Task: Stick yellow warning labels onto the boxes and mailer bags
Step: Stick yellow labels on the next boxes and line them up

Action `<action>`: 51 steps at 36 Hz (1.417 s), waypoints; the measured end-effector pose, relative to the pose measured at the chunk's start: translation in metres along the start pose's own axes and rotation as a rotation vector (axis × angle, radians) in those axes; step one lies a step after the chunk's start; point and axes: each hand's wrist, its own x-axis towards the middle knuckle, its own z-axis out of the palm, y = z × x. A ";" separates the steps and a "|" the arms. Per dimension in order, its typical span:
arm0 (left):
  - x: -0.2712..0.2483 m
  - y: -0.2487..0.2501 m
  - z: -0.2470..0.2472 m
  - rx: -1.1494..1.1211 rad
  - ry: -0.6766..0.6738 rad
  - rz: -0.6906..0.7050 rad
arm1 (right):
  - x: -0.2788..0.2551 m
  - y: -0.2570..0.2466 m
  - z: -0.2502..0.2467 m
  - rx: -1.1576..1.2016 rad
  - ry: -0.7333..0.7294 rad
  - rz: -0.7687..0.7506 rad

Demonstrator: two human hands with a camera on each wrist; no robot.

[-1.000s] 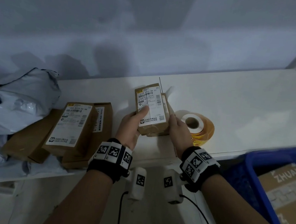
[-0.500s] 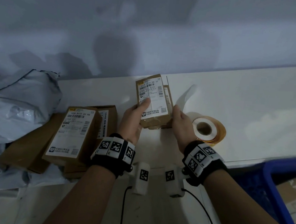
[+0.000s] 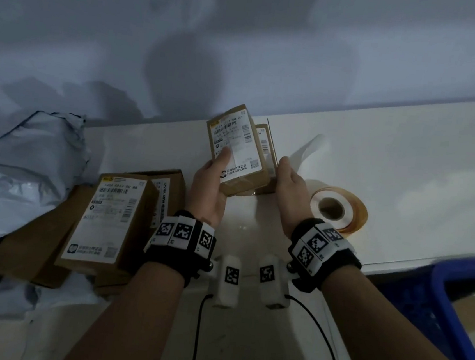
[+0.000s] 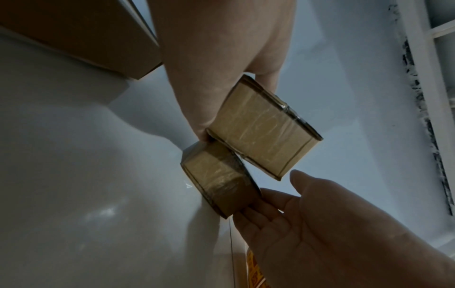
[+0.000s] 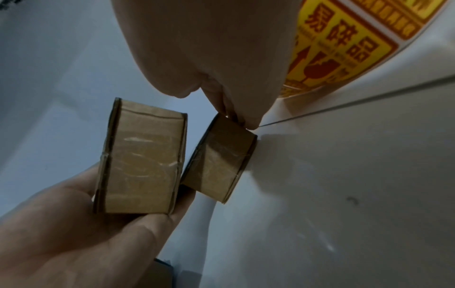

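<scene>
White table (image 3: 407,174) agst pale wall (image 3: 245,34); blue crate (image 3: 460,306) at rt edge, below table.

Both forearms are reaching forward side by side, each wrist wearing a black band with marker tags. The left hand (image 3: 210,187) is gripping a small cardboard box (image 3: 238,150), thumb lying across its labelled face, fingers curling underneath. The right hand (image 3: 289,189) is touching a second box (image 5: 219,161) with straight fingers (image 4: 258,218), palm turned inward.
</scene>
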 end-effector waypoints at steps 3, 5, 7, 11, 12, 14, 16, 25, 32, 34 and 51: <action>-0.004 -0.001 -0.002 0.002 0.013 -0.007 | -0.003 0.001 -0.002 0.005 -0.009 -0.018; -0.010 -0.001 -0.005 -0.003 0.015 -0.007 | -0.008 0.001 -0.004 0.008 -0.018 -0.023; -0.016 0.000 -0.008 -0.009 0.020 -0.006 | -0.014 0.002 -0.005 0.009 -0.022 -0.031; -0.033 0.000 -0.016 -0.019 0.026 0.003 | -0.029 0.005 -0.008 0.000 -0.011 -0.049; -0.039 0.001 -0.018 -0.014 0.023 0.004 | -0.033 0.006 -0.009 -0.006 -0.009 -0.054; -0.049 0.001 -0.022 0.004 0.023 -0.002 | -0.041 0.006 -0.008 -0.020 -0.007 -0.073; -0.060 0.001 -0.026 0.022 0.028 -0.010 | -0.051 0.005 -0.005 -0.041 0.010 -0.092; -0.101 0.002 -0.043 0.136 -0.011 -0.086 | -0.076 0.016 -0.016 -0.263 0.037 -0.100; -0.118 -0.001 -0.049 0.244 -0.037 -0.165 | -0.080 0.025 -0.035 -0.395 0.128 -0.183; -0.121 -0.002 -0.048 0.261 -0.030 -0.176 | -0.081 0.024 -0.038 -0.383 0.139 -0.185; -0.108 -0.015 -0.036 0.530 0.021 -0.135 | -0.067 0.028 -0.039 -0.495 0.103 -0.170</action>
